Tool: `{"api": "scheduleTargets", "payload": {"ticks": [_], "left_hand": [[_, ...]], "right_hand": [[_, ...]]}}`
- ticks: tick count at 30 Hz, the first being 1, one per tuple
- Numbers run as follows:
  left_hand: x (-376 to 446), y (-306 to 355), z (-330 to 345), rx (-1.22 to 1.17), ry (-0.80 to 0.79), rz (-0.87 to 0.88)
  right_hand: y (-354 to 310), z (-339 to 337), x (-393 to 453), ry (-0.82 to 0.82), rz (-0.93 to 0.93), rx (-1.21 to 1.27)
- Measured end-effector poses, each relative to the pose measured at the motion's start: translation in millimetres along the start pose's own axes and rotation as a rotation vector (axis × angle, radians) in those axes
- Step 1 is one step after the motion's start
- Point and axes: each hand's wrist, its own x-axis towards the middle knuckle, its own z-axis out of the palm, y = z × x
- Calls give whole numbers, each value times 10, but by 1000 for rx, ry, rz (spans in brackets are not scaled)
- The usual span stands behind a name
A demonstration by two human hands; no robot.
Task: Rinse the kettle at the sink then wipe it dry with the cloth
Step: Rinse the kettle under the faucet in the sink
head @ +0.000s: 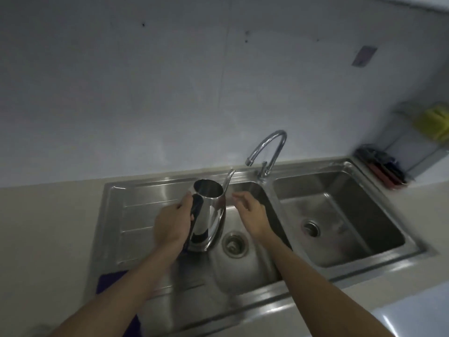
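While left hand (170, 227) fingers grip kettle (207, 215) handle above left basin (243, 263) edge, right hand (251, 214) hovers beside, fingers loosely curled, holding nothing; right basin (340, 215) unoccupied.

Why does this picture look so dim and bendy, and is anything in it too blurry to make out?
Head view: lighting is dim and bluish; the wide lens bows the counter edge and sink. The kettle, held by the left hand, mirrors its surroundings, with glare on the tap. The right hand is slightly smeared; the yellow thing on the rack at right is too blurred to identify.
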Motion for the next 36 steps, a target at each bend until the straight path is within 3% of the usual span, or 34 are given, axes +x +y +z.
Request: {"api": "scheduleTargets", "payload": {"ticks": [7, 10, 15, 21, 29, 33, 36], "left_hand": [[31, 380, 1073, -31, -4, -107], [121, 514, 1335, -73, 52, -128], [217, 571, 1503, -74, 99, -147], [349, 497, 1516, -41, 110, -168], [421, 500, 1484, -44, 135, -111], [435, 511, 1476, -29, 140, -106], [487, 508, 1440, -5, 127, -122]], "right_hand": [[615, -878, 970, -43, -52, -259], [915, -980, 1429, -193, -164, -401], [1205, -860, 1859, -371, -246, -589], [1335, -681, 2158, -422, -285, -626], [1114, -542, 2765, -707, -177, -795], [1117, -610, 2641, -680, -226, -801], [1163, -654, 2384, -409, -154, -512]]}}
